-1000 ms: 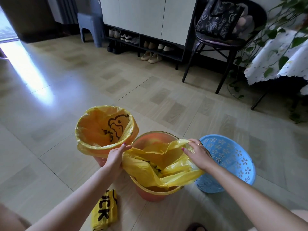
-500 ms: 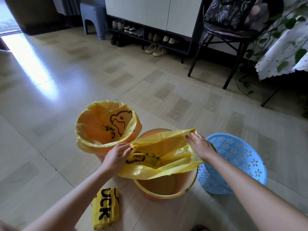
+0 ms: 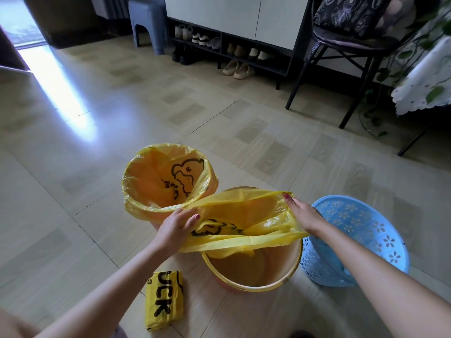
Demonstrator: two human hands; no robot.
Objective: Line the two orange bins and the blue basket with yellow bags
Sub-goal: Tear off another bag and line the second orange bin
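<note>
Three containers stand on the floor. The far-left orange bin (image 3: 156,219) wears a yellow duck-print bag (image 3: 146,181) folded over its rim. The middle orange bin (image 3: 258,276) has an open yellow bag (image 3: 244,215) stretched above its mouth, the bag's far edge near the back rim. My left hand (image 3: 175,230) grips the bag's left edge and my right hand (image 3: 302,213) grips its right edge. The near part of the bin's rim is bare. The blue basket (image 3: 366,240) stands at the right, with no bag in it.
A folded pack of yellow bags (image 3: 163,298) lies on the tiled floor near the middle bin. Farther back are a shoe rack (image 3: 227,52), a grey stool (image 3: 148,23), a black chair (image 3: 341,57) and a cloth-covered table (image 3: 424,76) with a trailing plant.
Both hands have lifted and spread the yellow bag, which was crumpled inside the middle bin, into a wide opening above it. The view has shifted slightly closer.
</note>
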